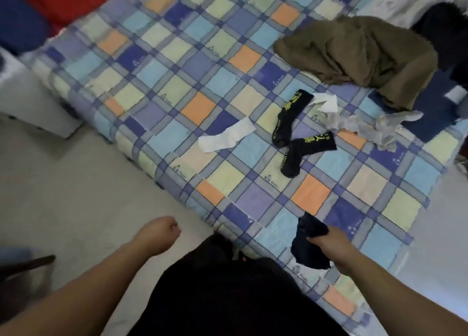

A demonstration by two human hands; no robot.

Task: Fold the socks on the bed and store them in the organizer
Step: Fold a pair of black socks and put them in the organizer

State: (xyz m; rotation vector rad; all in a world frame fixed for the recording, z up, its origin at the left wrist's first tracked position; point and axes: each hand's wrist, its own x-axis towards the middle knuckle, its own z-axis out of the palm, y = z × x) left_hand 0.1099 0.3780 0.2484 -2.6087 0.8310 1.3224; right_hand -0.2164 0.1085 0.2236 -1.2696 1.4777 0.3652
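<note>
Right hand point(326, 242) has its fingers curled round a dark navy sock point(307, 242), holding it just over the near edge of the bed point(314, 196). Left hand point(162, 231) hangs over the floor point(76, 183), balled up with nothing in it. Further up the checked cover: a white sock point(225, 138), two black socks with yellow lettering point(291, 115) overlapping, some crumpled grey ones point(379, 127), and a brown garment point(359, 54).

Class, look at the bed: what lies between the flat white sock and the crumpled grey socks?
In the head view, two black socks with yellow lettering lie between the white sock and the grey socks.
</note>
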